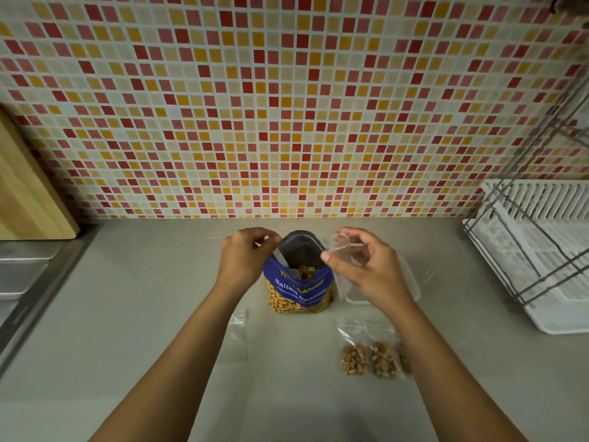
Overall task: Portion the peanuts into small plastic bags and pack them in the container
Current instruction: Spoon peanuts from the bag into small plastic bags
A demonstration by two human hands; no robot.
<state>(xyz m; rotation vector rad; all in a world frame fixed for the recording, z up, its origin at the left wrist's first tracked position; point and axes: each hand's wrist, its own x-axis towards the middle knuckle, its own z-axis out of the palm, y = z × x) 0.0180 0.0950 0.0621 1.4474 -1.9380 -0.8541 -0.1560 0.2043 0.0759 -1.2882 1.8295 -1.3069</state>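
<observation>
Steadiness matters here: with your left hand point(243, 253) pinching the far-left rim of the open peanut pouch point(299, 275) mid-counter and your right hand point(366, 266) gripping an empty small bag point(339, 250) beside it, spread that bag's mouth wide before scooping

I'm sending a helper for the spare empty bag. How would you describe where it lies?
Start at the blue peanut pouch standing mid-counter before the tiled wall. The empty bag lies flat just nearer than it, beside the left forearm. Unlike the filled bags opposite, it holds no peanuts.
</observation>
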